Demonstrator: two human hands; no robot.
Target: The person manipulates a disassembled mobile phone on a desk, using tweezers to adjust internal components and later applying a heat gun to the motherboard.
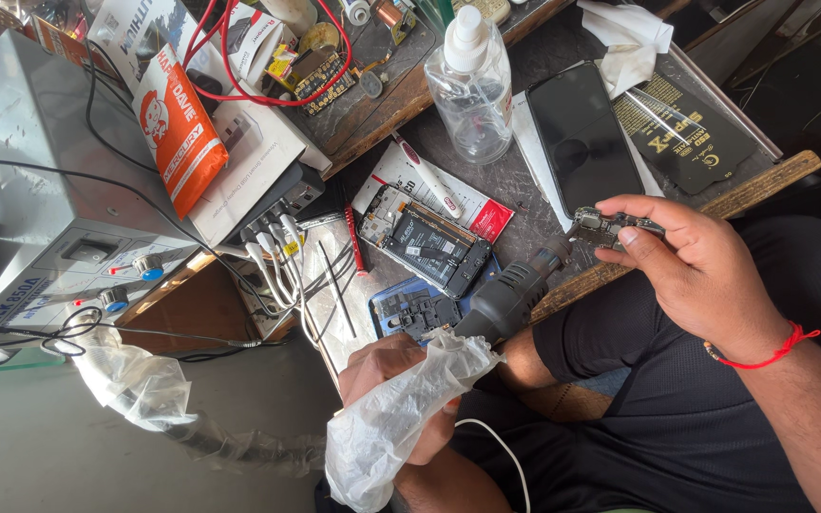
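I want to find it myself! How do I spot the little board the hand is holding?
Start at the black phone lying flat on the grey bench. Just below it, the right hand pinches a small circuit board. Unlike the phone, it is thin, bumpy and held in the air.

Between the clear plastic spray bottle [472, 85] and the opened black phone chassis [427, 246] lay a narrow bare strip of grey bench [515, 180]; white cables [282, 261] and, seemingly, a thin red pen [355, 253] crowded the left approach.
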